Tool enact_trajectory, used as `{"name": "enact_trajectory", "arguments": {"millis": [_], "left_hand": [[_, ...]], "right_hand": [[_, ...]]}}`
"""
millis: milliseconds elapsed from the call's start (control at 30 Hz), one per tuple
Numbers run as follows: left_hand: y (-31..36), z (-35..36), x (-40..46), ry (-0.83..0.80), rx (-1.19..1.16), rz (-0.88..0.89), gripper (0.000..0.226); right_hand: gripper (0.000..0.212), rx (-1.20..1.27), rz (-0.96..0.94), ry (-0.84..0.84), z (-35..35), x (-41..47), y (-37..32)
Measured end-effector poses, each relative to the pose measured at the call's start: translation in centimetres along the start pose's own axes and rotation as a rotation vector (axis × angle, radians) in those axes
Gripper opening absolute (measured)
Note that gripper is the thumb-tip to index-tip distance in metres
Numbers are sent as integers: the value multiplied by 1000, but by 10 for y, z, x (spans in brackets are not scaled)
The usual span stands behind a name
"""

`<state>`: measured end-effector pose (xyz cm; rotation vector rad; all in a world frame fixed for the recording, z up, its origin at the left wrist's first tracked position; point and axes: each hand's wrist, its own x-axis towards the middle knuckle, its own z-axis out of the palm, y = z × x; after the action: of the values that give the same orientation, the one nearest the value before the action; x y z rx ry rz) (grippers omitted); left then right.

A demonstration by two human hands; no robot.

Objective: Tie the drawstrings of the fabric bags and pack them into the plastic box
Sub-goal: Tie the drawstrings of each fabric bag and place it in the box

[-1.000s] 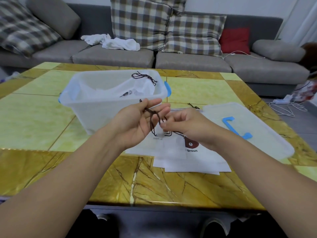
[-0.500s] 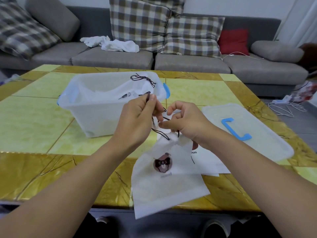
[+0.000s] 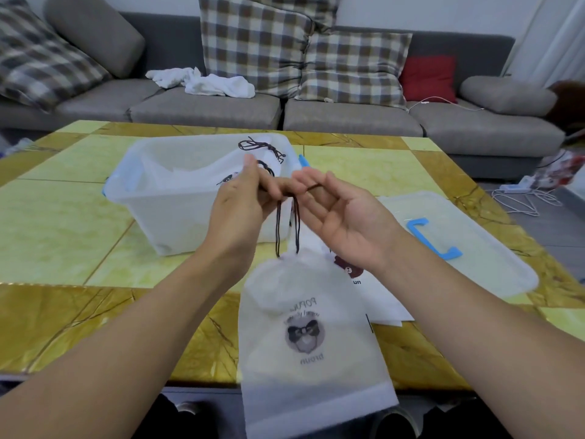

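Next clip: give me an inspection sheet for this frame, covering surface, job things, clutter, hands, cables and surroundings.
Surface: table tiled yellow and gold, glossy.
Job things: white bag hangs from its dark drawstring over the table's near edge; open box behind it holds bags already tied; more flat bags lie to the right.
Clutter: box lid with blue handle lies flat at the right.
Hands: left hand pinches the drawstring; right hand, palm up, has the string looped over its curled fingers.
Cables: white cable on the sofa; power strip and cords on the floor at right.
Surroundings: grey sofa with plaid cushions, red cushion, white cloth.
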<state>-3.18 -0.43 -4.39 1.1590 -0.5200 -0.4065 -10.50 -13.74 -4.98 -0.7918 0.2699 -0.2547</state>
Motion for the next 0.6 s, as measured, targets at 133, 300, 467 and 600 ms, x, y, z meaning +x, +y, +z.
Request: {"name": "enact_trajectory", "arguments": {"millis": [133, 300, 467, 600], "left_hand": [[8, -21, 13, 149, -309, -195, 57], [21, -49, 22, 113, -30, -281, 54], [29, -39, 25, 154, 387, -208, 50], [16, -39, 22, 84, 920, -31, 31]], "right_hand": [[20, 218, -72, 150, -14, 3, -20], [27, -132, -68, 213, -39, -1, -40], [26, -700, -215, 159, -29, -3, -44], [22, -1268, -288, 33, -25, -10, -31]]}}
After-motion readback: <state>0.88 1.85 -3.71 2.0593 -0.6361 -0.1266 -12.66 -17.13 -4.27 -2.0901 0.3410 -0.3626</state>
